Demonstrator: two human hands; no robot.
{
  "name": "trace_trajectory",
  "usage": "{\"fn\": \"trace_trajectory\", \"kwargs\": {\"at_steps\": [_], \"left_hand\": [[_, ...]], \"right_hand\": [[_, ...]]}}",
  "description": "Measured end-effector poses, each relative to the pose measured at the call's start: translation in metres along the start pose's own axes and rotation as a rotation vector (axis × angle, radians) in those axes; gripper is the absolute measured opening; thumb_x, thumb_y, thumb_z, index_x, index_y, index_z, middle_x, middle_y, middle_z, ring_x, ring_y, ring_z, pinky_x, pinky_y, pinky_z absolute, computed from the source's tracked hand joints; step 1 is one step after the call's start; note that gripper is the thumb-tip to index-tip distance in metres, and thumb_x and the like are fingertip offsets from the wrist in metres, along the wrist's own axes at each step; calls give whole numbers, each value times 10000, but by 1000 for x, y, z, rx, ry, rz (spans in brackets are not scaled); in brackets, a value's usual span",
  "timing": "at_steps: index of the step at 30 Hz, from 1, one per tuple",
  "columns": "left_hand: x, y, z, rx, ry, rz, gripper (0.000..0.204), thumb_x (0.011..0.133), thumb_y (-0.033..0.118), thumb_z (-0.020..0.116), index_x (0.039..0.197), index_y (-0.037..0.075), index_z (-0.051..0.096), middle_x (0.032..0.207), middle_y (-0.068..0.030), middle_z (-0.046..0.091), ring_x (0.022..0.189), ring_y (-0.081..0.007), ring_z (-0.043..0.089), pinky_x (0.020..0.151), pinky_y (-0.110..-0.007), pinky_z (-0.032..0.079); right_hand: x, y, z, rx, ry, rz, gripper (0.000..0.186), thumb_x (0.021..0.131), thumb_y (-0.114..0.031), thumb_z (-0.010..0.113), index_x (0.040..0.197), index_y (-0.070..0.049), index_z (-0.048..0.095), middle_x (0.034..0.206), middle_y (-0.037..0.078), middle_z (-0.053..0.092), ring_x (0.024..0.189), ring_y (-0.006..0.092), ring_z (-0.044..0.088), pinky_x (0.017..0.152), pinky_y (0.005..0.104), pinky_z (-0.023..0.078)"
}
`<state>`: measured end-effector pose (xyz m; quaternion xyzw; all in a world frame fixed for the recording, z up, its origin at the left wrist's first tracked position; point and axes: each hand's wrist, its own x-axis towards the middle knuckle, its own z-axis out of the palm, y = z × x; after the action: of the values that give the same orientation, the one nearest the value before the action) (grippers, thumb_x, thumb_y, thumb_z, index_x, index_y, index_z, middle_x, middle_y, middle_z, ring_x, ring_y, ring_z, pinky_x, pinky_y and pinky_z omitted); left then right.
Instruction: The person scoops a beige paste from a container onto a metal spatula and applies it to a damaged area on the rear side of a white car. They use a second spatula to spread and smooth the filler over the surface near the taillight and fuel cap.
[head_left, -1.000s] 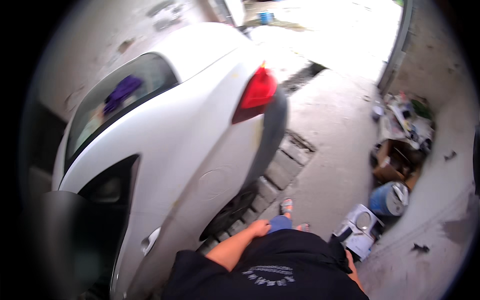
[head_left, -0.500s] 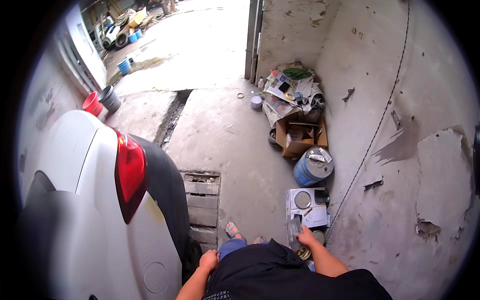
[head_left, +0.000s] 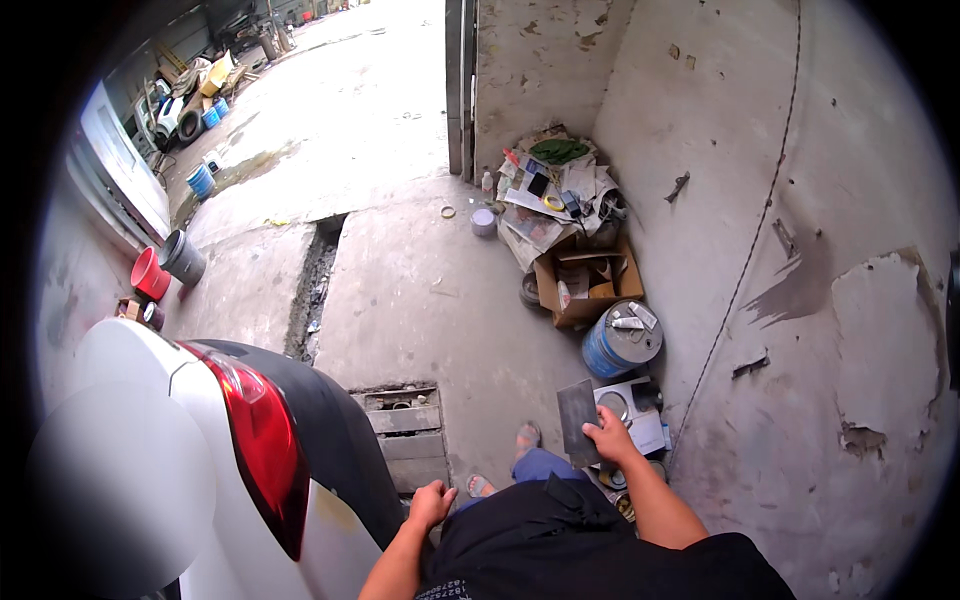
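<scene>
In the head view, right of centre in the lower half, the right hand [head_left: 614, 440] is gripping the right edge of a flat dark plate [head_left: 574, 425], thumb on top. Lower centre, the left hand [head_left: 433, 504] is curling loosely; whether it is holding anything, I cannot tell. A white car [head_left: 240, 520] is filling the lower left.

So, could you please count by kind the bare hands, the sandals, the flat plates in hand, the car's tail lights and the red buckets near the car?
Bare hands: 2, left hand and right hand
Sandals: 2
Flat grey plate: 1
Tail light: 1
Red bucket: 1
Total: 7
</scene>
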<state>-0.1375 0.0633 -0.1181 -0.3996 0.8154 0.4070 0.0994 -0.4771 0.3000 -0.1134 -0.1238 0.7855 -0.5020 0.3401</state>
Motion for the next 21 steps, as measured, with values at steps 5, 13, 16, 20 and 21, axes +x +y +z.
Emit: {"fn": "trace_trajectory", "kwargs": {"at_steps": [5, 13, 16, 20, 21], "left_hand": [[62, 40, -38, -181, 111, -14, 327, 825, 292, 692, 792, -7, 563, 669, -164, 611, 601, -253, 581, 602, -364, 479], [176, 106, -101, -472, 191, -64, 198, 883, 194, 639, 858, 3, 597, 668, -49, 610, 598, -112, 555, 555, -287, 458], [209, 152, -145, -584, 228, -22, 177, 906, 177, 604, 922, 1, 599, 696, -17, 595, 598, -92, 537, 549, -263, 447], [236, 194, -190, -839, 218, 12, 210, 924, 154, 560, 1067, 0, 563, 846, -37, 594, 703, -87, 554, 593, -222, 451], [244, 205, -202, -902, 191, 17, 247, 927, 164, 556, 1114, 2, 557, 884, -42, 601, 747, -98, 570, 615, -223, 457]], "right_hand": [[33, -113, 34, 237, -247, 30, 399, 887, -44, 573, 1262, -7, 440, 1074, 99, 615, 925, 145, 609, 801, 286, 497], [155, -216, 74, 309, -575, -48, 415, 902, -65, 561, 1289, -7, 422, 1115, 104, 598, 1009, 152, 580, 872, 307, 469], [193, -258, 78, 288, -698, -65, 396, 916, -68, 546, 1286, -5, 422, 1099, 97, 601, 994, 151, 586, 874, 312, 474], [237, -308, 87, 372, -805, -37, 383, 924, -91, 547, 1275, -2, 422, 1083, 100, 605, 951, 144, 601, 836, 305, 497], [247, -316, 90, 374, -814, -40, 380, 924, -92, 547, 1272, -1, 422, 1082, 102, 606, 950, 145, 602, 835, 304, 498]]}}
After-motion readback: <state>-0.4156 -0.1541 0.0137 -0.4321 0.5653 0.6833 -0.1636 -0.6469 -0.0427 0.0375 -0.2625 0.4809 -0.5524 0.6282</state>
